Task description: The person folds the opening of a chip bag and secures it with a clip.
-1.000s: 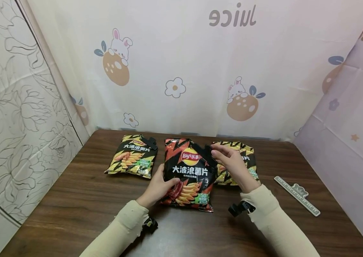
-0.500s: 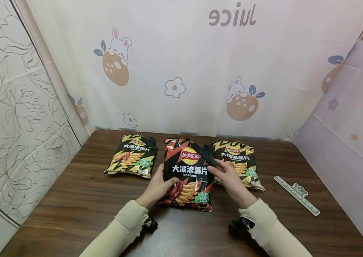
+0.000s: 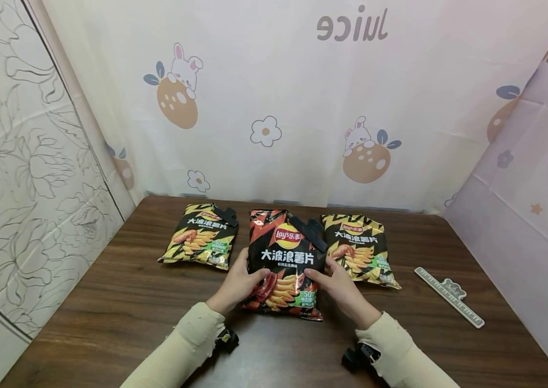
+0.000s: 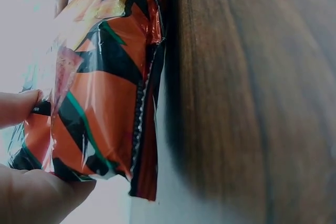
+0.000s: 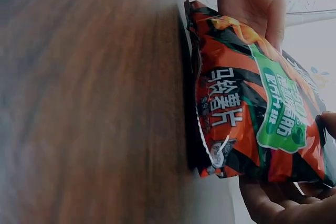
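Between both hands is a red and black bag of potato chips [image 3: 283, 253], its printed front facing up. A black clip [image 3: 309, 233] sits slantwise across its upper right corner. My left hand [image 3: 236, 283] grips the bag's left side, thumb on the front. On the opposite side my right hand [image 3: 344, 288] holds the right edge, its thumb [image 5: 329, 121] on the front and fingers [image 5: 268, 200] behind. The left wrist view shows the left thumb and a finger pinching the bag [image 4: 100, 98] close above the table.
A yellow and black chip bag [image 3: 199, 237] with a black clip [image 3: 225, 215] lies at the back left. Another yellow and black bag [image 3: 358, 250] lies behind the right hand. A pale clip with a long ruled bar [image 3: 450, 296] rests at the right of the wooden table [image 3: 123, 318].
My right hand has moved from the black clip at the upper right corner down to the bag's right side and now holds it there. The left hand keeps its hold.
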`<state>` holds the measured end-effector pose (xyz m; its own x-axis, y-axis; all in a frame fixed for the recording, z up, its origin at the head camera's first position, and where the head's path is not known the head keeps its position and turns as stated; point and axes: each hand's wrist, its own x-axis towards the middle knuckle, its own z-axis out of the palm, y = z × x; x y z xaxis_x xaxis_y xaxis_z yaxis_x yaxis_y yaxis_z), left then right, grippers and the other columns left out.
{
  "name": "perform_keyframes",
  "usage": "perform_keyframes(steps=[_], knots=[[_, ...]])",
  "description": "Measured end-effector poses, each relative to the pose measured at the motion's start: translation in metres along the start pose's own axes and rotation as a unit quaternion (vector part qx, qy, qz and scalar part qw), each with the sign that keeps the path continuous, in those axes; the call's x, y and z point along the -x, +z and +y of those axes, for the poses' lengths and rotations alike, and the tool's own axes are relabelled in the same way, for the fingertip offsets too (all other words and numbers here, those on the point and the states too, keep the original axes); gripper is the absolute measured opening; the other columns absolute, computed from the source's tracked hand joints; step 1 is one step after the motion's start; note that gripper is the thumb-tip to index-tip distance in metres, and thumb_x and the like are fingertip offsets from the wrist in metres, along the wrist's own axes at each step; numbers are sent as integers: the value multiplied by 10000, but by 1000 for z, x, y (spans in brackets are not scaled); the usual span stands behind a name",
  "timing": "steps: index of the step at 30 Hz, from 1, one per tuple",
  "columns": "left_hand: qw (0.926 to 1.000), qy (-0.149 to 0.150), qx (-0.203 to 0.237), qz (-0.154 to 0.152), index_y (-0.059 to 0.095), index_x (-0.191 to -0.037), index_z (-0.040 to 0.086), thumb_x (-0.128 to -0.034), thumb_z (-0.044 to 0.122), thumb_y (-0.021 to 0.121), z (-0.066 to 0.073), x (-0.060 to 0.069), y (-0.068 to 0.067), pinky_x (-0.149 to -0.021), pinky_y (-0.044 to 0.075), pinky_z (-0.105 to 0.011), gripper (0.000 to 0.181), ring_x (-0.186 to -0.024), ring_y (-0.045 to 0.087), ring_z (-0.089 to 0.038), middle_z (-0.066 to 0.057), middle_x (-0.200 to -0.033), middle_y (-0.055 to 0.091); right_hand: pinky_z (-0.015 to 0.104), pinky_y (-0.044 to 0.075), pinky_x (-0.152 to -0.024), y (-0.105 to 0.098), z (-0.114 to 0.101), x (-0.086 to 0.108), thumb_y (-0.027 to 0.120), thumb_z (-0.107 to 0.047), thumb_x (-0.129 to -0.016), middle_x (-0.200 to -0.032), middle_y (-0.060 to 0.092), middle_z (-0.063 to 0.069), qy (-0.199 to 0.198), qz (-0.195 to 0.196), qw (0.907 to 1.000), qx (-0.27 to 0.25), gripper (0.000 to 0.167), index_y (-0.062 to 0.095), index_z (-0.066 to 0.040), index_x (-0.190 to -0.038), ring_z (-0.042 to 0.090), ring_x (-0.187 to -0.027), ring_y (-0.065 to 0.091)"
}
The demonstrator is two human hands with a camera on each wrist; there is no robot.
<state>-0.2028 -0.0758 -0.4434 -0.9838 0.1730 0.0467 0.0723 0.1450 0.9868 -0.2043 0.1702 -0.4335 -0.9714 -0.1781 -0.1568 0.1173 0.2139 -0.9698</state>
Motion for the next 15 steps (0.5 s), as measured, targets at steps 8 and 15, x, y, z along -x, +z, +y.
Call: perform_keyframes(steps=[8,15], knots=[[9998,-166,43,54,403,-1411,83,-919,165,690,0,-5,1,-1057,420,-517,575,-1247,536,-298,-148,-1376,536,270,504,-908,3,0,-3,657,-231,-951,-1382,533,227,-114,-39,9998,-150,614,386,-63,-1476,187,-1143,603],[9997,-226,128,17,380,-1422,73,-924,195,693,-2,-11,-1,-1050,431,-509,601,-1243,545,-303,-164,-1390,524,278,510,-915,4,-1,-8,651,-236,-957,-1385,534,217,-119,-12,9999,-71,620,371,-69,-1484,202,-1162,598]])
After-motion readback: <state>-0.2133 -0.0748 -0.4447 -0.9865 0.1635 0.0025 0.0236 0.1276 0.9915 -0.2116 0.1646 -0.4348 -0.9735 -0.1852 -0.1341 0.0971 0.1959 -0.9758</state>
